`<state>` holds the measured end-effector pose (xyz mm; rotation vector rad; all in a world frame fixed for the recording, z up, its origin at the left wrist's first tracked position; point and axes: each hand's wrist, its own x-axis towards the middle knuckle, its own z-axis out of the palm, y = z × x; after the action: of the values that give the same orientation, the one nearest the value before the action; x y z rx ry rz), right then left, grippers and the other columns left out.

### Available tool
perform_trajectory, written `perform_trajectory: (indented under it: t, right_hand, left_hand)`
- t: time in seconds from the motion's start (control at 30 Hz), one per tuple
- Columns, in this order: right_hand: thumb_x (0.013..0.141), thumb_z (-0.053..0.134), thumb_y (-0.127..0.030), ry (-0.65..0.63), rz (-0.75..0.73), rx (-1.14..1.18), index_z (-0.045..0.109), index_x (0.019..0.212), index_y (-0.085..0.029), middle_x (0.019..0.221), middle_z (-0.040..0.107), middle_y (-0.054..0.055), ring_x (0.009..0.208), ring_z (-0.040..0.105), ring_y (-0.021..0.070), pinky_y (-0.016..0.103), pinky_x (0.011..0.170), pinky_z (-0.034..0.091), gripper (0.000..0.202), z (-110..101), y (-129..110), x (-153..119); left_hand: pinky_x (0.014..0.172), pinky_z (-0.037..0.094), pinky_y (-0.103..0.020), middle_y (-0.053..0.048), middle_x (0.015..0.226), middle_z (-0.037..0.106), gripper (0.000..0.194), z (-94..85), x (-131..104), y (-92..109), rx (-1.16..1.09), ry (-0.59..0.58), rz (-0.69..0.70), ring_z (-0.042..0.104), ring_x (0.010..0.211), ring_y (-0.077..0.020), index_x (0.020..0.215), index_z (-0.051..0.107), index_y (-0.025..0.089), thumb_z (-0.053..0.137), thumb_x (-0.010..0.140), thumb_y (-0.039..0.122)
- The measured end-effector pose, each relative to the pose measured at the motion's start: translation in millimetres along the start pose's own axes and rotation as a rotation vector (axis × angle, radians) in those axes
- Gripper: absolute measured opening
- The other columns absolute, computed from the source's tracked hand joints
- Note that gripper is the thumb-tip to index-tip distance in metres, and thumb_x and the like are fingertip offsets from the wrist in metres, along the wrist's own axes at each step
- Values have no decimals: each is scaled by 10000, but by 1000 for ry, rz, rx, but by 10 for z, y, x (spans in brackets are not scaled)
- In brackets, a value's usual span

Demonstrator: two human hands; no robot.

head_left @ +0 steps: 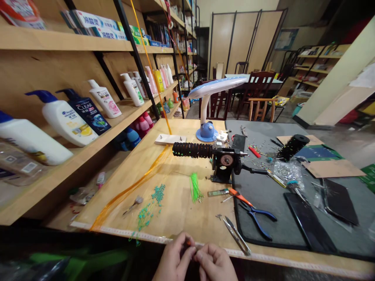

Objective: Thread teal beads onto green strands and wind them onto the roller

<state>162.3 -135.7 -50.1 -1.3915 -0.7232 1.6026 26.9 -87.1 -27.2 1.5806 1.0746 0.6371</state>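
Your left hand (175,258) and right hand (216,264) meet at the front edge of the table (175,218), fingertips almost touching. Left thumb and forefinger pinch a small orange-red piece (188,243); right thumb and forefinger are drawn together beside it, though the fingers hide so much that you can't be sure from this view whether they grip it too. The piece sits right at that front edge, so the likeliest mishap is a drop: a slack pinch or an uneven tug could send it off the table towards the floor. To your right, the metal snips (244,246) lie across the measuring strip (287,260), points towards the back edge; a sideways sweep of your right hand could knock them over the front. To your left, the green beaded strands (143,216) trail to the front edge, and a cuff or finger catching those loops could drag them down and scatter the loose teal beads (158,194) just behind. The orange strands (125,195) running towards the front left corner could tangle if your left arm swings wide. The bright green bundle (194,187), nearer the table's middle, looks safer from a stray knuckle.
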Motion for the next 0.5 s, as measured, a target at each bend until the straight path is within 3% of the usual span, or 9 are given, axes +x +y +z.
perform_trajectory:
  t: [0.37,0.5]
  right_hand:
    - [557,580,-839,11,-22,15,485,621,-210,334,430,-93,305,299,54,195,365,171,640,-16,129,45]
    - [621,578,-806,15,-58,-1,525,647,-198,355,443,-85,322,320,62,192,378,213,612,-40,145,19]
  left_hand:
    - [687,444,-262,-28,749,590,220,3,-8,-4,-34,-26,-28,577,712,-186,802,553,193,522,886,394]
    - [650,427,-255,-11,694,568,290,24,-5,-28,-61,-14,-33,553,654,-171,782,546,198,514,881,469]
